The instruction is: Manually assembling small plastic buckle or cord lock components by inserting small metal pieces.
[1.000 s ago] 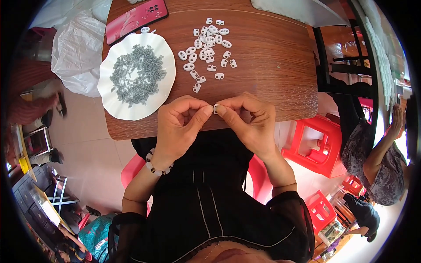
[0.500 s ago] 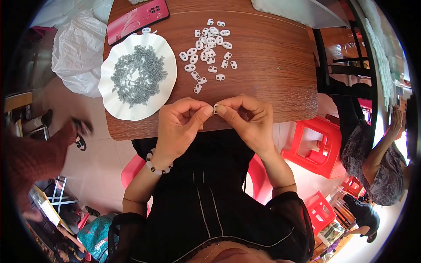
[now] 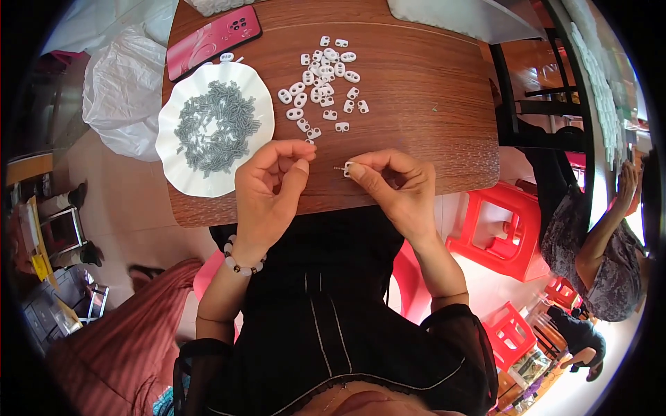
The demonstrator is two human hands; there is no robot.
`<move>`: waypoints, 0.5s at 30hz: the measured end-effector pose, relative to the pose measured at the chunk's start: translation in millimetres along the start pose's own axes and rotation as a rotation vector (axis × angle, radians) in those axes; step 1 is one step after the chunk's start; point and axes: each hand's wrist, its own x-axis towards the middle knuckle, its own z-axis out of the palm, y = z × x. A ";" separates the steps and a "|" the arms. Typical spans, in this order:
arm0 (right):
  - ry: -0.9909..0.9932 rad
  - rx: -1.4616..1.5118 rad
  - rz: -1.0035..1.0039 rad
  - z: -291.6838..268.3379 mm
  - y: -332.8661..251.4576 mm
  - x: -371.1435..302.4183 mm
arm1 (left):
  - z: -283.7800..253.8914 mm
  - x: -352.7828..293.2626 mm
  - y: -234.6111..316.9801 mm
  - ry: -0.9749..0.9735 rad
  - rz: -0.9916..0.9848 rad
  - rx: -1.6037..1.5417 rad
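My right hand [image 3: 395, 184] pinches a small white two-hole cord lock piece [image 3: 347, 169] between thumb and forefinger, above the table's near edge. A thin metal spring [image 3: 338, 168] sticks out of its left side. My left hand [image 3: 272, 187] is off to the left, thumb and forefinger apart, with nothing visible between them. Several loose white cord lock parts [image 3: 342, 127] lie beyond my hands, some oval and some squarish; one is partly hidden by my left fingertips. Left of my left hand, a white wavy-rimmed plate [image 3: 168, 149] holds a heap of small grey springs [image 3: 229, 128].
A pink phone [image 3: 211, 45] lies at the far left of the brown wooden table [image 3: 430, 76]. Beyond the left edge hangs a white plastic bag [image 3: 123, 100]. Red stools [image 3: 496, 232] stand to the right. A person in a reddish-brown garment [image 3: 132, 340] is at the lower left.
My left hand has moved left, away from the cord lock piece, and its fingers have parted. The spring now shows. The person at the left has moved nearer.
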 end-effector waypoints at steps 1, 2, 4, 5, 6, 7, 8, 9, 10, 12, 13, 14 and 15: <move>0.010 0.013 0.010 -1.8 0.0 -0.5 | -0.5 2.6 1.0 -0.002 0.030 0.048; 0.019 0.026 0.020 -3.8 0.0 -1.1 | -1.0 5.4 2.2 -0.001 0.033 0.050; 0.034 0.033 0.011 -9.3 0.3 -2.5 | -1.0 12.5 5.1 -0.027 0.109 0.371; 0.049 0.038 0.005 -12.4 0.2 -3.4 | 0.8 17.6 8.2 -0.029 0.112 0.370; 0.051 0.038 0.001 -15.5 -0.7 -4.4 | 4.1 23.6 12.3 -0.052 0.223 0.594; 0.060 0.042 0.004 -18.4 -2.4 -5.3 | 7.6 28.5 15.3 -0.070 0.334 0.819; 0.070 0.047 0.006 -21.1 -3.8 -6.1 | 11.8 32.7 14.8 -0.066 0.338 0.822; 0.067 0.048 0.001 -23.8 -3.7 -6.9 | 16.5 36.9 12.7 -0.064 0.365 0.862; 0.082 0.031 -0.002 -26.8 -2.6 -8.1 | 19.8 41.7 10.8 -0.065 0.394 0.899; 0.099 0.015 -0.012 -29.8 -2.3 -9.2 | 22.5 51.3 9.6 -0.072 0.407 0.944; 0.105 0.022 -0.016 -31.5 -2.4 -10.2 | 24.6 56.3 9.4 -0.080 0.410 0.989; 0.112 0.029 -0.020 -33.3 -2.4 -11.2 | 25.5 62.4 10.6 -0.082 0.414 0.988; 0.116 0.029 -0.023 -34.5 -1.7 -12.2 | 25.1 69.8 12.6 -0.100 0.448 1.043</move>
